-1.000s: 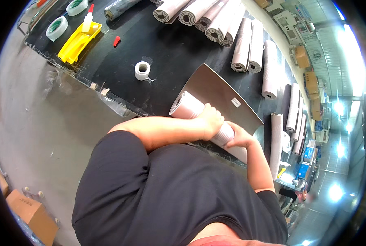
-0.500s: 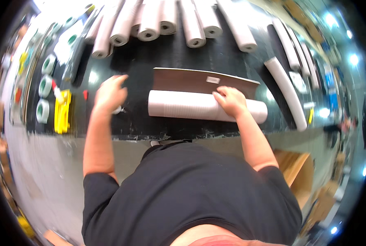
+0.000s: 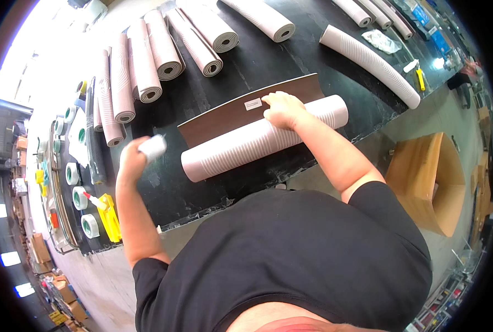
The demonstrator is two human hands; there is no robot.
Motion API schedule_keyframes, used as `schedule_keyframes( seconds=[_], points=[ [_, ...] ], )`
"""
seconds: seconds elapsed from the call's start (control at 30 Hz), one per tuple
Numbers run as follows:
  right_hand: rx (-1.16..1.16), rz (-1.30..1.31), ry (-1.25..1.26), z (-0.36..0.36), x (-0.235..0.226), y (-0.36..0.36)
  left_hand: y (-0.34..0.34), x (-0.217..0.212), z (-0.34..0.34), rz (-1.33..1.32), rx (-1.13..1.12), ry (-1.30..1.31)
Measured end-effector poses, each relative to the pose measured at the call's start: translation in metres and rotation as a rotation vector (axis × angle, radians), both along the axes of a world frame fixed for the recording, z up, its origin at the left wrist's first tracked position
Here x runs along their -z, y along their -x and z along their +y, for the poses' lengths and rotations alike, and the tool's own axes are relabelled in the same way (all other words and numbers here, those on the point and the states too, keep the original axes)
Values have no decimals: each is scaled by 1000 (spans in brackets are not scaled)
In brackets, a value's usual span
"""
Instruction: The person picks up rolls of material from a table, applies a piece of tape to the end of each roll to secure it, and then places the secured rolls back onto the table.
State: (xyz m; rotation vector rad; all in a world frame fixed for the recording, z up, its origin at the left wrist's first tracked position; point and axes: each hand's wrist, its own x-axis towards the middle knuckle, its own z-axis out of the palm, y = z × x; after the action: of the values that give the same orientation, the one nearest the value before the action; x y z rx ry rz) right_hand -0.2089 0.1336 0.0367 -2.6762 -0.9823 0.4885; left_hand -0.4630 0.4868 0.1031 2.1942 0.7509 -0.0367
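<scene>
A pinkish ribbed mat, mostly rolled up, lies in front of me on the black table. Its loose brown flap stands up behind the roll and bears a small white label. My right hand is closed over the top of the roll, its fingertips at the flap beside the label. Left of the mat, my left hand is raised and closed around a white, roundish object, smeared by motion; its kind cannot be made out.
Several rolled mats lie along the table's far side. Another mat roll curves at the right, near a yellow-handled tool. At the left are green-cored tape rolls and a yellow holder. A cardboard box stands beside the table.
The view has turned, so the table appears tilted. My left hand, seen without the white object before, now holds it up. My right hand stays on the mat, closer to the label.
</scene>
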Motion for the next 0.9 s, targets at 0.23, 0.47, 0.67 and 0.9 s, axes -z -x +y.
schedule_keyframes(
  seconds=[0.23, 0.47, 0.67, 0.9],
  points=[
    [-71, -104, -601, -6, 5, -9, -167, 54, -131, -312, 336, 285],
    [-126, -275, -783, -9, 6, -7, -212, 99, -153, -326, 517, 470],
    [-390, -283, -786, -7, -3, -7, -231, 125, -130, -334, 197, 731],
    [-271, 24, -364, -5, 0, -3, -252, 149, -106, -203, 260, -157]
  ],
)
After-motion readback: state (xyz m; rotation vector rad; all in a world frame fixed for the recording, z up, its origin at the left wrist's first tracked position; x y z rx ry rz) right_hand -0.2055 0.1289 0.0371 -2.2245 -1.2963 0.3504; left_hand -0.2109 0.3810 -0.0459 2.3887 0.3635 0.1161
